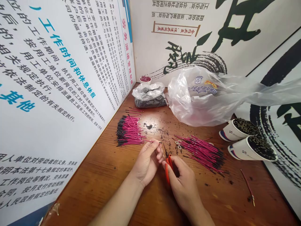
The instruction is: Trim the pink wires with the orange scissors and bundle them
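Note:
My left hand (148,161) pinches a thin magenta wire (150,141) between thumb and fingers, with the wire's dark tip pointing right. Around the orange handles of a pair of scissors (167,171), my right hand (182,180) is closed. The narrow dark blades point up, just right of the wire tip. A pile of magenta wires with black ends (131,130) lies beyond my left hand. Beyond my right hand and to its right is another pile of such wires (202,152), with a pale tie at its left end.
Dark crumbs (149,126) are scattered over the wooden table (113,175). At the back are a bag of black material (150,101), a cup of magenta pieces (145,79) and a large plastic bag (202,100). Two filled paper cups (242,150) (229,131) and a loose wire (248,186) lie right.

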`<state>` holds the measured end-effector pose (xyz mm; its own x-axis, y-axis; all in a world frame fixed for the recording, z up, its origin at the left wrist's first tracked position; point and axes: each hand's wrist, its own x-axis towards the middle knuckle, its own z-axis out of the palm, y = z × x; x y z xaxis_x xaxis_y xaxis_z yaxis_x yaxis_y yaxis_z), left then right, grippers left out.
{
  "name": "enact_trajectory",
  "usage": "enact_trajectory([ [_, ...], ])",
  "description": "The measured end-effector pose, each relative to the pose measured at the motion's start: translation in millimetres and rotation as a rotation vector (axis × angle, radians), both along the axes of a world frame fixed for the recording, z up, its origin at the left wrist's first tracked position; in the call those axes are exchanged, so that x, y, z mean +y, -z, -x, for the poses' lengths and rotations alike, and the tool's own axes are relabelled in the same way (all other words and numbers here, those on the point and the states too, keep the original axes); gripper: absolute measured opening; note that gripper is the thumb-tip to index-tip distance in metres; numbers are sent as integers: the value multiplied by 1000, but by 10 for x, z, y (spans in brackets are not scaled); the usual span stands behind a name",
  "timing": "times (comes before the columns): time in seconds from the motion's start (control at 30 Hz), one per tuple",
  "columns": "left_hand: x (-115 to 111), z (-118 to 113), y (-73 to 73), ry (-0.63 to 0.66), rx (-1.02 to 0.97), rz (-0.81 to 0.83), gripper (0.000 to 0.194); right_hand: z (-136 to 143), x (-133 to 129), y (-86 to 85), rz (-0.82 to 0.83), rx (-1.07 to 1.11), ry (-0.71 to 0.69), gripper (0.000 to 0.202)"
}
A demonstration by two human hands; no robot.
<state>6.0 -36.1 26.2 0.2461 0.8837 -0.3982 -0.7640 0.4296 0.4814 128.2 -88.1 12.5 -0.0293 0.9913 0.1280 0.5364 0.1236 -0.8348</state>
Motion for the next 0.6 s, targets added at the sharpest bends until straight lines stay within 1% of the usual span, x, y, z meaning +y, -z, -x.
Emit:
enact_trajectory([
  [0.37,-7,-4,-29,-2,9,14,38,4,1,-5,12,10,-15,16],
  [0.6,-11,0,-13,3,3,11,37,-10,-3,-6,17,8,-14,15],
])
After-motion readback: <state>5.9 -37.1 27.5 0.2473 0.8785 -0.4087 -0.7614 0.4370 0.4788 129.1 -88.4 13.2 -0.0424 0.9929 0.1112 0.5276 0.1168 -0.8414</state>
